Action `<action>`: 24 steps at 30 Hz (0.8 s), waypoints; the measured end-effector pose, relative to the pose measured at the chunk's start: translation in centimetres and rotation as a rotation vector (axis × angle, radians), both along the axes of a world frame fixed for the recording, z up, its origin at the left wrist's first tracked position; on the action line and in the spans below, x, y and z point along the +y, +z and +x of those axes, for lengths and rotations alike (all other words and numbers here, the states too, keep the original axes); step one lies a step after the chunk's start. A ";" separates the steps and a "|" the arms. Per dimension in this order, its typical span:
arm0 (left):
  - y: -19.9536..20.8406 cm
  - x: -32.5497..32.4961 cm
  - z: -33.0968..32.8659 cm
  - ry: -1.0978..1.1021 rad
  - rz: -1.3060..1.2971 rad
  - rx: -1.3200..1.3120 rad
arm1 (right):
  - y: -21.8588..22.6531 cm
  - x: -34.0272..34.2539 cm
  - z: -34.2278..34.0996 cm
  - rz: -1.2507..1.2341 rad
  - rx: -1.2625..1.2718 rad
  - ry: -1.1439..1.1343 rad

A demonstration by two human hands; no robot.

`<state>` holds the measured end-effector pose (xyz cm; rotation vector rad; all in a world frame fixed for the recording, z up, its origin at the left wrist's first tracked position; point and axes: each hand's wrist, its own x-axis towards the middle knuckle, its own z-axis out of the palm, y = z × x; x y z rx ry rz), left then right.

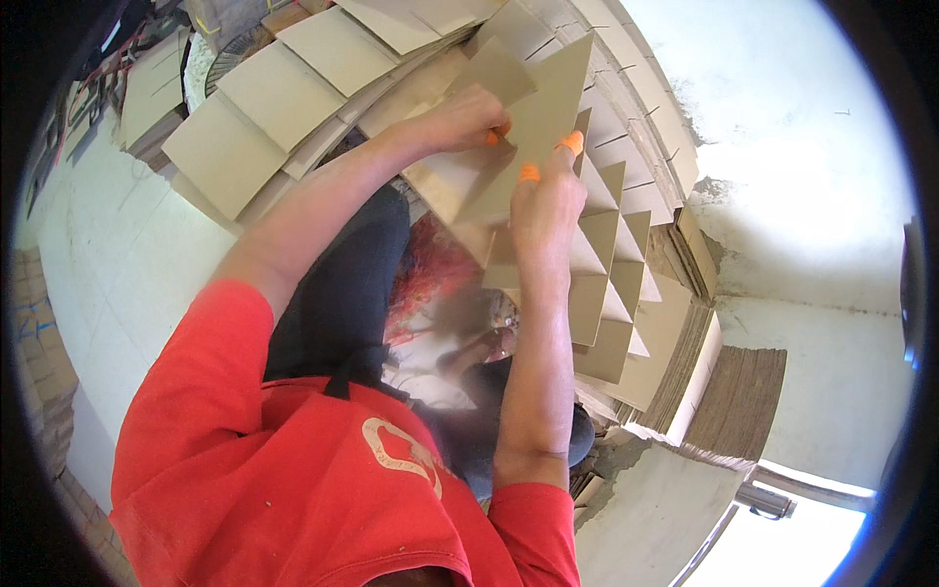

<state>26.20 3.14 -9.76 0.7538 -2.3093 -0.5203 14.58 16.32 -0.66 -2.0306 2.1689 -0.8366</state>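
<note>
Orange covers sit on fingertips of both my hands. My left hand (471,119) is closed on the edge of a tan cardboard strip (497,73). My right hand (548,205) pinches a large upright cardboard divider (553,98) between thumb and fingers, to the right of the left hand. Below and right of it stands a partly assembled cardboard divider grid (597,259), its slotted strips crossing to form open cells. The right hand and forearm cover part of this grid. Where the left-hand strip meets the divider is hidden by my fingers.
Overlapping cardboard sheets (284,88) lie in a row at the upper left. Stacks of slotted cardboard (641,108) line the wall on the right, with more stacks (738,401) at the lower right. My legs (337,284) are folded beneath the work.
</note>
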 end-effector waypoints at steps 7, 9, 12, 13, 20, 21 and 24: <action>-0.3 -0.3 -0.1 -0.016 -0.076 0.080 | -0.6 0.1 -1.1 -0.026 -0.005 0.104; -0.4 -0.5 -0.1 -0.024 -0.071 0.078 | -0.3 -0.1 -1.1 -0.027 -0.013 0.110; -0.4 -0.6 0.0 -0.033 -0.061 0.076 | -0.3 0.1 -1.1 -0.048 -0.009 0.101; -0.5 -0.6 0.0 -0.036 -0.057 0.076 | -0.7 0.1 -1.3 -0.050 0.008 0.099; -0.4 -0.8 0.0 -0.039 -0.072 0.102 | 0.3 -2.6 -3.8 0.023 -0.143 0.230; -0.5 -0.9 0.0 -0.043 -0.084 0.086 | 0.5 -2.8 -3.8 0.043 -0.165 0.244; -0.5 -0.5 0.1 -0.032 -0.083 0.150 | -0.1 -3.0 -3.6 0.058 -0.122 0.236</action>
